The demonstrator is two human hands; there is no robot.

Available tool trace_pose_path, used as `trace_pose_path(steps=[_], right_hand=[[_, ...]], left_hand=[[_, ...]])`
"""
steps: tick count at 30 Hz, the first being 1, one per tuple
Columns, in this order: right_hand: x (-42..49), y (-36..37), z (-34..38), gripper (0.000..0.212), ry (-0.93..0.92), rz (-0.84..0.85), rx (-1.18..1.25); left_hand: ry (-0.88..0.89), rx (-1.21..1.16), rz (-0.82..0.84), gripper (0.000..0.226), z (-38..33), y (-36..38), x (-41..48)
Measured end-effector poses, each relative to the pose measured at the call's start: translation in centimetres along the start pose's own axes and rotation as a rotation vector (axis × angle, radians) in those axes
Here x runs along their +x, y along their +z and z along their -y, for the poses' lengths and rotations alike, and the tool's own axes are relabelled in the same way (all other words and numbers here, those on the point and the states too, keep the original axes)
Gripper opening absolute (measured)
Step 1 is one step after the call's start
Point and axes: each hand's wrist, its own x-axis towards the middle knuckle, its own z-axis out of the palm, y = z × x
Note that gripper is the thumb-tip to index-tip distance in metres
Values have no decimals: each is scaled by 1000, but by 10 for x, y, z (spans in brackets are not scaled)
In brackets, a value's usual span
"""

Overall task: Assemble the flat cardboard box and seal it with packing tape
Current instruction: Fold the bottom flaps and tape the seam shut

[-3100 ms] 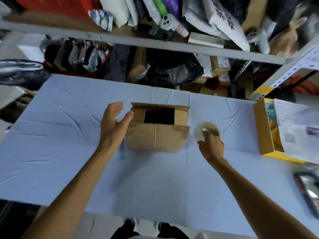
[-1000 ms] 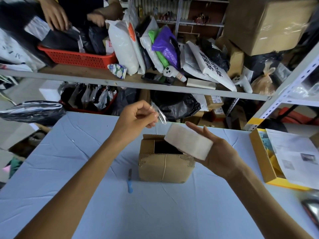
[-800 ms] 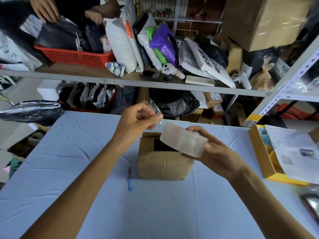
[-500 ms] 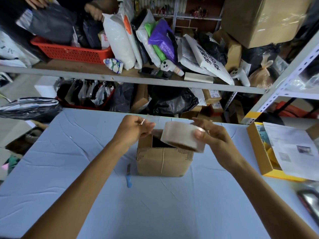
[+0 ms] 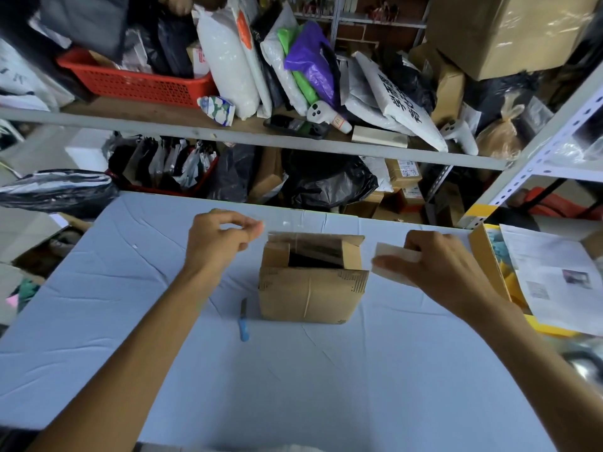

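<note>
Nearest me, two bare forearms reached out over the pale blue, creased cloth-covered table (image 5: 293, 386). A little way in lay a small blue-handled cutter (image 5: 243, 322) (or possibly a pen, I could not tell), just beside the left face of the box but apart from it.

The small brown corrugated cardboard box (image 5: 310, 295) stood upright at the middle of the table, between the two hands. Its near top flap was folded down, its side flaps were turned in and its top was only part closed, with a dark opening showing.

The left hand (image 5: 218, 244) hovered left of the box's far top edge, thumb and forefinger pinched together and the other fingers curled. From that pinch a clear tape strip (image 5: 313, 244) ran over the opening, faint and hard to follow. The right hand (image 5: 447, 272) was held right of the box with its fingers wrapped round a whitish roll of packing tape (image 5: 393, 264), near the box's upper right corner; whether the roll touched the box I could not tell.

Farther right sat an open yellow-edged cardboard carton (image 5: 486, 256) with a printed white sheet (image 5: 554, 275) lying across it.

Behind the table ran a grey metal shelf (image 5: 293, 146) with a red plastic mesh basket (image 5: 130, 84), white sacks and a purple plastic bag (image 5: 310, 63) on it, with a black plastic bag (image 5: 326, 181) stuffed beneath.
</note>
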Motion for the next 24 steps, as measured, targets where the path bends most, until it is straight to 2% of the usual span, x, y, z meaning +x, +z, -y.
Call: trace_pose_path(steps=[1,4,7,10,14,19,24], right_hand=[[-2,2,-1,58,6,1,-19],[-5,-3,-1,72,-81,40,135],[-6,-8,-10,63,-167,117,233],[-5,-8,-18,56,-153,161,277],[-5,-1,-20,36,-89,152,185],[-8,8,-25,26,-18,175,69],[-12,22,-29,39,16,25,-53]], left_hand=[[36,27,-5,7,3,1,-3],[70,-13,-1,6,7,5,-7],[19,-80,31,5,8,-2,-8],[-3,-101,95,9,10,-8,-14],[21,-73,134,11,13,-9,-20],[71,33,123,14,30,-7,-28],[96,58,160,28,39,-7,-33]])
